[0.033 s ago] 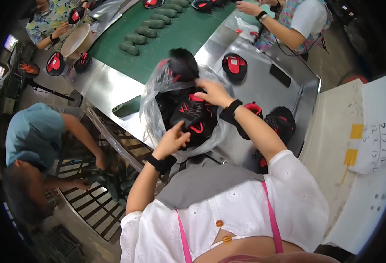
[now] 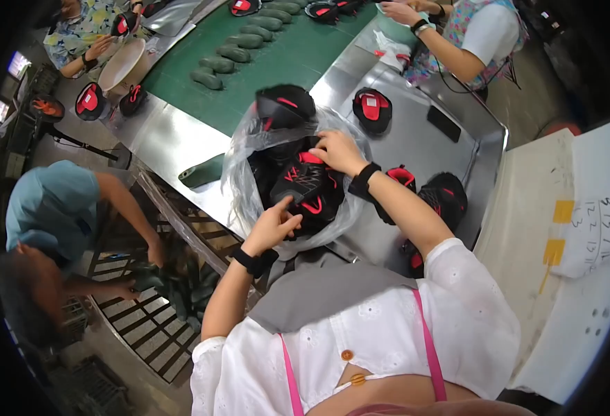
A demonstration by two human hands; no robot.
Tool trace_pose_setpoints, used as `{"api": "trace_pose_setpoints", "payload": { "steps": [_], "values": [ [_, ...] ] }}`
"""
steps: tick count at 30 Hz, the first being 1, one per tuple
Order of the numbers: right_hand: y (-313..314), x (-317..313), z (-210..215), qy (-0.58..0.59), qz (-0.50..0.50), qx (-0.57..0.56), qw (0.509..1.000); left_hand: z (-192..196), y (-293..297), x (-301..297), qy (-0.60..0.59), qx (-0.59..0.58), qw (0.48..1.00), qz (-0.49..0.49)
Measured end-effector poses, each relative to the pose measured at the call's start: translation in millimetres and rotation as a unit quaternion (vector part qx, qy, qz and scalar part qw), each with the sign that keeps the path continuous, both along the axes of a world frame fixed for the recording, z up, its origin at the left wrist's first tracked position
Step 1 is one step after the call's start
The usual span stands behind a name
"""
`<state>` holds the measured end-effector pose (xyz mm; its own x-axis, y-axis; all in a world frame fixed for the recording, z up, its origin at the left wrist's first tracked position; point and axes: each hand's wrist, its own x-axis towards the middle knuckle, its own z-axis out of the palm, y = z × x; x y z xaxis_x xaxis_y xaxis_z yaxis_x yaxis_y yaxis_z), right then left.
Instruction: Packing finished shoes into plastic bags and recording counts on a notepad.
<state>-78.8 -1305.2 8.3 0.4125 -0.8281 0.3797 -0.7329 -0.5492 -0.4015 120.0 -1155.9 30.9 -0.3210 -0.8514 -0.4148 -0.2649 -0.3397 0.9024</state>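
- This is a shoe factory line: a long steel worktable (image 2: 180,139) with a green belt (image 2: 305,52) runs to the upper frame.
- Black-and-red shoe parts (image 2: 372,111) and seated workers (image 2: 471,41) surround it.

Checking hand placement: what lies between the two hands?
In the head view, a black-and-red shoe in a clear bag lies between left hand and right hand.

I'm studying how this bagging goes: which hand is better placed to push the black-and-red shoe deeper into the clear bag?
Probably the right hand: it rests on the shoe's upper end inside the clear plastic bag. The left hand sits at the bag's near edge.
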Motion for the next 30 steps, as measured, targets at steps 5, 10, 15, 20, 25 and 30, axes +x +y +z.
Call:
{"api": "trace_pose_setpoints", "payload": {
  "steps": [5,10,15,20,25,30],
  "values": [
    [-13,29,12,-0.023,-0.02,0.055,0.998,-21,-8,15,0.106,-0.134,0.958,0.232],
    [-45,84,12,-0.041,0.136,0.015,0.99,-43,-15,21,-0.214,-0.283,0.934,-0.03],
    [-60,86,-18,-0.289,0.135,0.208,0.925,-45,-9,31,0.093,-0.064,0.985,0.129],
    [10,69,25,-0.625,0.277,0.599,0.417,-17,-18,38,0.43,-0.02,0.87,0.241],
    [25,48,38,-0.201,0.25,0.272,0.907,-5,-30,51,0.488,-0.112,0.75,0.433],
    [32,19,15,0.116,0.154,0.162,0.968,-4,-37,77,0.427,-0.143,0.78,0.434]
  ]
}}
